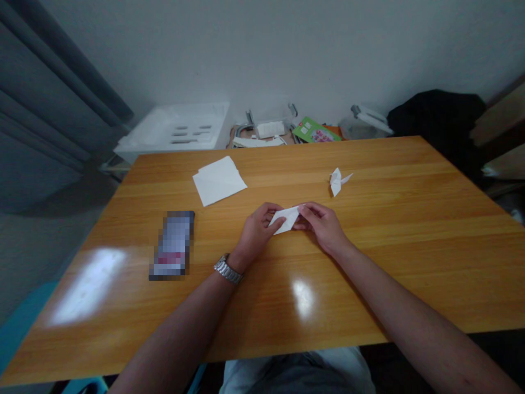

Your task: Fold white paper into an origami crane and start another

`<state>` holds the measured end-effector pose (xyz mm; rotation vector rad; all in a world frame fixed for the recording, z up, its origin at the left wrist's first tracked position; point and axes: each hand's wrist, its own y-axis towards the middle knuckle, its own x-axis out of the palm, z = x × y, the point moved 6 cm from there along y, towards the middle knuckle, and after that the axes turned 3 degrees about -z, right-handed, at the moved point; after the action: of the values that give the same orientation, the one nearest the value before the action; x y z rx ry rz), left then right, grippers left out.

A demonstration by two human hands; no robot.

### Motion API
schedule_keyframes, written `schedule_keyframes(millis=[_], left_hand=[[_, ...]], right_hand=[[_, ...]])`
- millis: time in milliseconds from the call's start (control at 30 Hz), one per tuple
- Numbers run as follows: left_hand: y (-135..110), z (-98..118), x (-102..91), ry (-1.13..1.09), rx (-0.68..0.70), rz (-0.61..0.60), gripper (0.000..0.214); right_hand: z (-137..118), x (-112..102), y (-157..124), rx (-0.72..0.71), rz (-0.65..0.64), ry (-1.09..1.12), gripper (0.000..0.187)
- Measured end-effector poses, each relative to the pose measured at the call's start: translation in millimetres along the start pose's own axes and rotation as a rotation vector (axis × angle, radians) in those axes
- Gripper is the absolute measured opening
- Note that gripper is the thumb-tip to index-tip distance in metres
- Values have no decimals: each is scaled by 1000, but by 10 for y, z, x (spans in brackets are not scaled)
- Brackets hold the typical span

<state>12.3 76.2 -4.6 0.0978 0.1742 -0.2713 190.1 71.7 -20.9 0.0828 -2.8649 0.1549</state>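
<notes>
A small folded piece of white paper (286, 218) rests low over the middle of the wooden table (394, 262). My left hand (256, 232), with a metal watch on its wrist, pinches the paper's left end. My right hand (323, 225) pinches its right end, fingers pressed together on the fold. A finished white paper crane (337, 181) stands on the table a little beyond my right hand. Flat white paper sheets (219, 180) lie farther back on the left.
A dark phone (173, 245) lies face up left of my left hand. Behind the table's far edge sit a white plastic tray (176, 130), a green booklet (315, 131), a clear box and a black cloth heap (437, 117). A grey curtain hangs at left.
</notes>
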Motion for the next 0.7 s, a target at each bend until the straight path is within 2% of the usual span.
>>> schedule_keyframes(millis=[167,367,700], left_hand=[[-4,16,-3,33,-4,12,25],[-2,3,-13,49,-5,15,26],[2,6,14,37,-2,-8,26]], right_hand=[[11,0,10,3,1,11,32],[-26,6,-8,12,21,-7,40],[-21,-34,2,19,72,-10,36]])
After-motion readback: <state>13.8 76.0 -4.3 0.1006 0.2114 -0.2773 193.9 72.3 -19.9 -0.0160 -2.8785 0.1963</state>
